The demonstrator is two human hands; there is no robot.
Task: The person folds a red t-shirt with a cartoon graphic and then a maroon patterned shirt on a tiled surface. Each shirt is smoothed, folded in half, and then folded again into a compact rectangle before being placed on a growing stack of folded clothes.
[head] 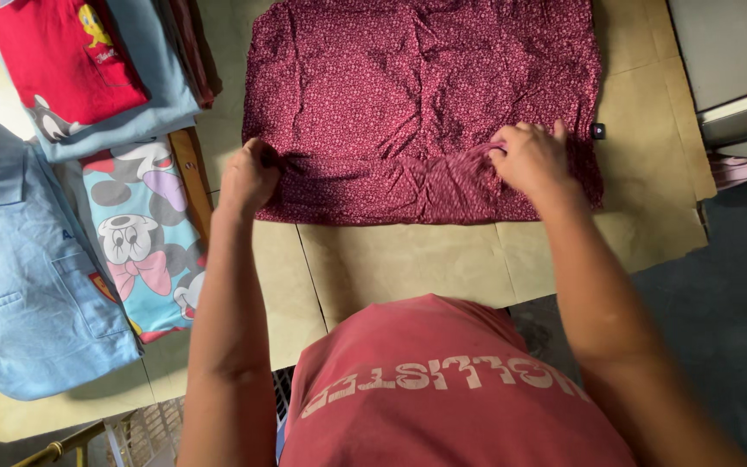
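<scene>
A: What takes up most of the frame?

B: The bench (408, 268), covered in tan cardboard sheets, running from the left edge to the right of centre. Beyond it, at the right and lower right, is dark floor (719, 294), and a grey cabinet (728, 60) sits in the upper right corner.

A: And on the bench?

B: A maroon patterned cloth (417, 95) spread flat in the upper middle, its near edge bunched up. On the left lies a blue polo shirt (19, 268); beside it a cartoon-print shirt (140, 233); in the upper left a red shirt (62, 52) rests on a pale blue one (153, 99).

A: The hands?

B: The left hand (248, 177) is curled closed, pinching the cloth's lower left corner. The right hand (531, 160) is also closed, fingers bent down, gripping a gathered fold near the cloth's lower right edge. So the cloth lies just past both hands, toward the top of the frame, with its near edge in their grip.

A: Anything smaller?

B: A small dark object (597, 131) just right of the right hand, at the cloth's edge; I cannot tell what it is.
</scene>
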